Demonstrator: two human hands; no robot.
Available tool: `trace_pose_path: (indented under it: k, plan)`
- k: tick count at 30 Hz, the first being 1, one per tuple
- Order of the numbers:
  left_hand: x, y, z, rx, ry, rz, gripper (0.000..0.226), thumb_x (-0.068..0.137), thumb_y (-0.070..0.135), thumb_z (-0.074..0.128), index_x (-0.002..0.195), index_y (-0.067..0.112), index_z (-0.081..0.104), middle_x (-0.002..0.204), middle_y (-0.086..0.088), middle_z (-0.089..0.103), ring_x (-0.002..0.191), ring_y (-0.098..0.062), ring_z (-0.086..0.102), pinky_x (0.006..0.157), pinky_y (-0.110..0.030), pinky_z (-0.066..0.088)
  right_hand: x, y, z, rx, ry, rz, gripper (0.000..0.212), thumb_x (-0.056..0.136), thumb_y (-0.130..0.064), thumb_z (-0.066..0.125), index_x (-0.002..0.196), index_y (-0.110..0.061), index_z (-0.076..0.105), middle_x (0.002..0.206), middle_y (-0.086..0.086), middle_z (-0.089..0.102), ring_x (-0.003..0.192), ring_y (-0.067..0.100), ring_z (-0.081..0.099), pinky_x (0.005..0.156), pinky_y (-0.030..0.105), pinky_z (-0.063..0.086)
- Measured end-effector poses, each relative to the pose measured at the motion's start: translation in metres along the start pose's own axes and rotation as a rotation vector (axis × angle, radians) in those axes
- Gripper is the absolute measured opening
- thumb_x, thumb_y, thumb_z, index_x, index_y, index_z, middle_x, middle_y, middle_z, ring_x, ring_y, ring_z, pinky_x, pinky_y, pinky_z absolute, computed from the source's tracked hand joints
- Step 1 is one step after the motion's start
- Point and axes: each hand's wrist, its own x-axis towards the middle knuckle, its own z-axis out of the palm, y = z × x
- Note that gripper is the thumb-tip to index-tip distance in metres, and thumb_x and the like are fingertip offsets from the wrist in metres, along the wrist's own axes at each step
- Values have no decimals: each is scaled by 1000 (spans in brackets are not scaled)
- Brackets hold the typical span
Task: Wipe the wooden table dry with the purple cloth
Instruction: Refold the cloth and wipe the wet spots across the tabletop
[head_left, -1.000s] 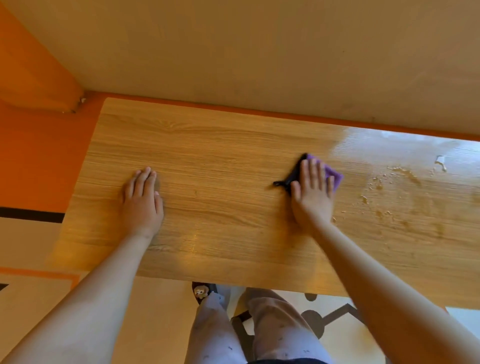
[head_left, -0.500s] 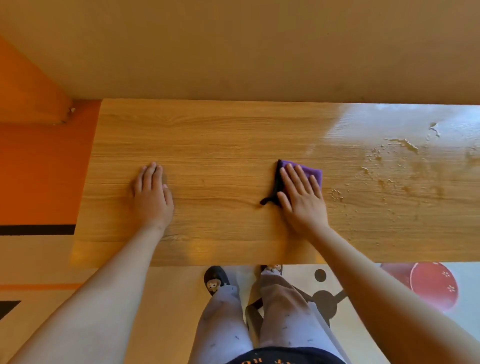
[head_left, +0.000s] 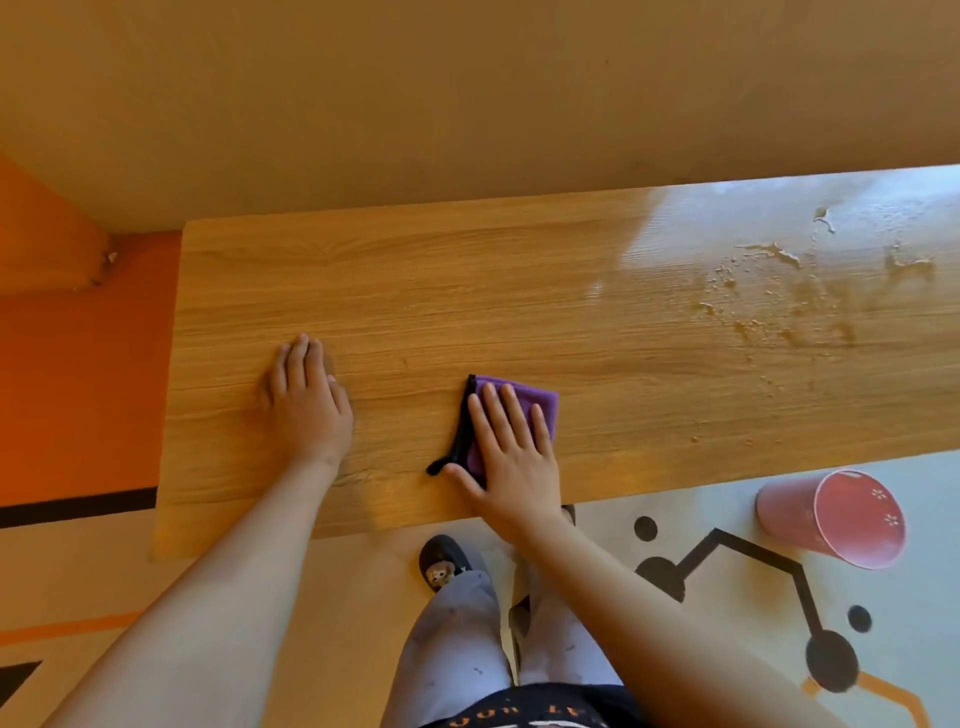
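Observation:
The wooden table (head_left: 519, 291) runs across the view. My right hand (head_left: 506, 452) lies flat, fingers spread, on the folded purple cloth (head_left: 540, 400), whose black edge (head_left: 457, 441) trails toward the near table edge. My left hand (head_left: 306, 400) rests palm down on the bare wood to the left, holding nothing. Water drops and puddles (head_left: 779, 291) sit on the table's right part, away from the cloth.
A wall (head_left: 467, 93) borders the table's far edge. A pink cup (head_left: 836, 519) lies on its side on the patterned floor at the right. My legs and a slipper (head_left: 441, 566) are below the near edge. Orange floor (head_left: 78, 374) lies to the left.
My right hand has slid the cloth left and toward the near edge, away from the wet patch. My view has tilted down, bringing the pink cup into sight. The left hand stays planted.

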Motion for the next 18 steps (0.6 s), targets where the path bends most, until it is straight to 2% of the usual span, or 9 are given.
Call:
trace_pose_path:
  k: [5, 8, 13, 18]
  plan:
    - [2, -1, 1, -13, 11, 4, 50, 92, 23, 29, 137, 6, 43, 147, -11, 40, 137, -33, 29, 109, -52, 23, 4, -5, 7, -14, 37, 1, 62, 97, -54, 24, 151, -24, 18, 159, -1, 15, 147, 18, 5, 116, 43, 5]
    - [1, -3, 4, -4, 3, 11, 50, 92, 23, 28, 137, 6, 42, 147, -11, 38, 137, -33, 28, 110, -52, 23, 2, -5, 6, 3, 42, -18, 59, 97, -48, 24, 150, -24, 21, 158, -1, 17, 147, 18, 7, 116, 43, 6]
    - [-7, 16, -8, -15, 40, 20, 49, 93, 14, 44, 140, 5, 37, 150, -11, 35, 139, -30, 27, 113, -50, 16, -1, 12, 2, -2, 46, -88, 57, 97, -46, 26, 150, -24, 22, 157, -1, 21, 146, 16, 12, 116, 41, 9]
    - [-50, 112, 5, -126, -118, 277, 53, 94, 20, 43, 145, 12, 31, 153, -5, 31, 143, -22, 22, 118, -41, 8, -9, 82, -11, -34, 29, -60, 58, 96, -45, 27, 150, -27, 19, 157, -4, 19, 146, 13, 11, 117, 40, 11]
